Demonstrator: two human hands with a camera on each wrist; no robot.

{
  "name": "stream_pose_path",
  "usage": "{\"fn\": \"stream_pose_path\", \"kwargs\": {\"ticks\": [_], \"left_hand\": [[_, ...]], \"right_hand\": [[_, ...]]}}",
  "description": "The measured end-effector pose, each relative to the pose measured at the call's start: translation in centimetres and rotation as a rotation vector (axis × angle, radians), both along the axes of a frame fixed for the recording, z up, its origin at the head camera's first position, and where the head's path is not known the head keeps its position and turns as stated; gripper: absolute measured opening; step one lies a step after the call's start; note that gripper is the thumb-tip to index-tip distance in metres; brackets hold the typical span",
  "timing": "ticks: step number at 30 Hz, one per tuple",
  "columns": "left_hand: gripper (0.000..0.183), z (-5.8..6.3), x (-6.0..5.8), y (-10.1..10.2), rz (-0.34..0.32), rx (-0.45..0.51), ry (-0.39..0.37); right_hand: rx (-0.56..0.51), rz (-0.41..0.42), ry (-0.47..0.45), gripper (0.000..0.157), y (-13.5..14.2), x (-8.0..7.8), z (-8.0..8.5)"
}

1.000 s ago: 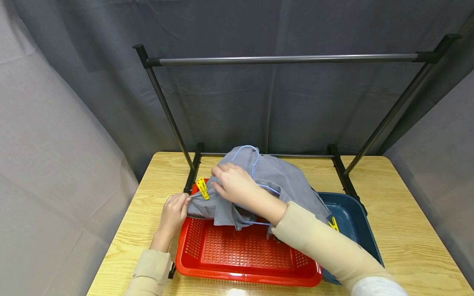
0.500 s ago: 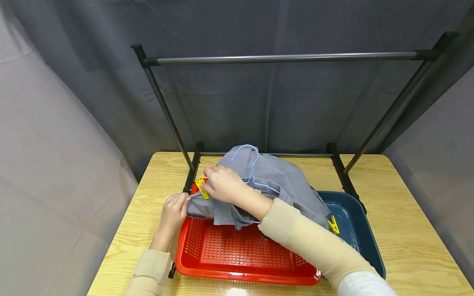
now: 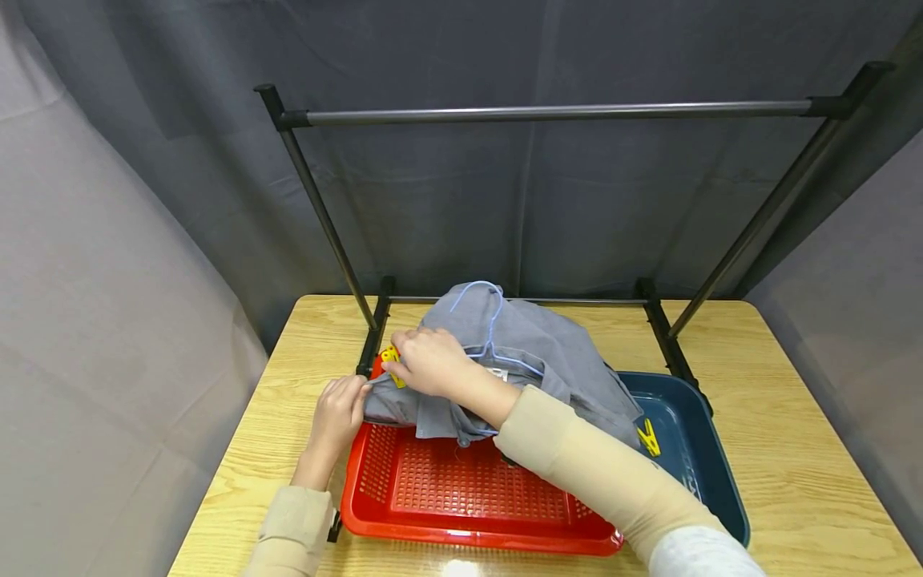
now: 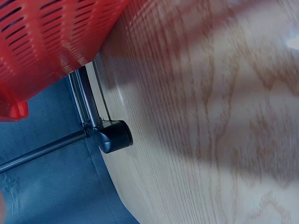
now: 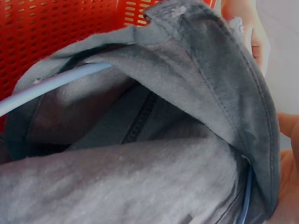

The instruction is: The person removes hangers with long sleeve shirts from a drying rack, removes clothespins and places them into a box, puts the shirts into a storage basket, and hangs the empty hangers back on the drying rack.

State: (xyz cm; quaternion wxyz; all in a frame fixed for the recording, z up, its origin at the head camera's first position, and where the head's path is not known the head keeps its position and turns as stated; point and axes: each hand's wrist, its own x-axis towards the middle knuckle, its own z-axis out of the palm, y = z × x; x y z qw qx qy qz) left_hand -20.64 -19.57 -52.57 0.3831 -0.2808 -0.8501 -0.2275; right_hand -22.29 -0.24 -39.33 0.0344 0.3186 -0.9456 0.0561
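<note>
A grey shirt (image 3: pixel 548 328) on a light blue hanger (image 3: pixel 493 320) lies over the back of the red basket (image 3: pixel 476 538). My left hand (image 3: pixel 337 413) pinches the shirt's left end beside the basket rim. A yellow clothespin (image 3: pixel 392 375) sits on that part of the shirt. My right hand (image 3: pixel 436 362) pinches the clothespin between thumb and fingers, which partly cover it. In the right wrist view, the open collar (image 5: pixel 243 93) shows hanger parts inside, with right-hand fingers (image 5: pixel 287 186) at the right edge. The left wrist view shows mainly the basket's side (image 4: pixel 51 42) and table.
A dark blue tray (image 3: pixel 710 457) stands on the right, partly behind the right sleeve, with another yellow clothespin (image 3: pixel 648 438) by its left side. A black rack with a metal bar (image 3: pixel 555 113) rises behind the shirt. Its foot (image 4: pixel 114 136) rests on the wooden table (image 3: pixel 808 449).
My right hand has moved left and slightly down from above the hanger to the yellow clothespin on the shirt. The left hand has kept its grip in place.
</note>
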Motion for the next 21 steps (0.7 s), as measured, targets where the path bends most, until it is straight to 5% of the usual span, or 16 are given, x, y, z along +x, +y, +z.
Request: {"fn": "stream_pose_path", "kwargs": {"ticks": [15, 21], "left_hand": [[0.039, -0.04, 0.13, -0.06, -0.007, 0.006, -0.003], [0.039, -0.12, 0.11, 0.1, -0.01, 0.012, 0.0]], "right_hand": [[-0.025, 0.012, -0.051, 0.027, 0.04, -0.08, 0.08], [-0.13, 0.001, -0.16, 0.022, 0.1, -0.18, 0.37]]}}
